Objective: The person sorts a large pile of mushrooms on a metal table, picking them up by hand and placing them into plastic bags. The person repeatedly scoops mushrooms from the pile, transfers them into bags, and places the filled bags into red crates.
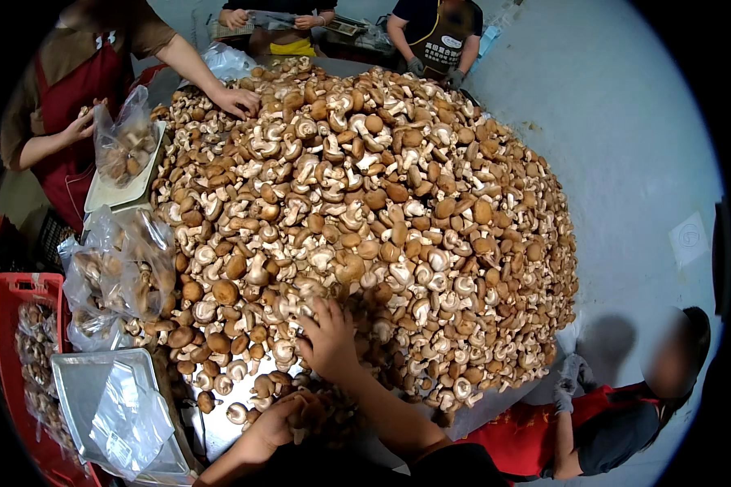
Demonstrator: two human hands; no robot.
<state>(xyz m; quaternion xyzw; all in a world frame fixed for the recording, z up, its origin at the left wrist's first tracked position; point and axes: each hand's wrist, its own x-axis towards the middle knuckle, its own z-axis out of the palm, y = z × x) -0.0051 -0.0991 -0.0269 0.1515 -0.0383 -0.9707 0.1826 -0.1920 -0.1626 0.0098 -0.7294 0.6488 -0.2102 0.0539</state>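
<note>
A great heap of brown-capped shiitake mushrooms [365, 243] covers most of the table. Low in the picture my left hand [278, 420] is closed around a few mushrooms [307, 412] near the table's front edge. Farther in, my right hand [330, 337] reaches onto the near slope of the heap, its fingers spread over pale-stemmed mushrooms [294, 307] and touching them. Loose mushrooms [237, 412] lie around a bare patch of shiny metal tabletop [214, 434], left of my left hand.
At left are a metal tray [67, 381] with a clear plastic bag [130, 418], filled mushroom bags [118, 268] and a red crate [8, 325]. A co-worker's hand [237, 101] touches the heap; their other holds a bag [127, 150]. More people stand at the far side and right.
</note>
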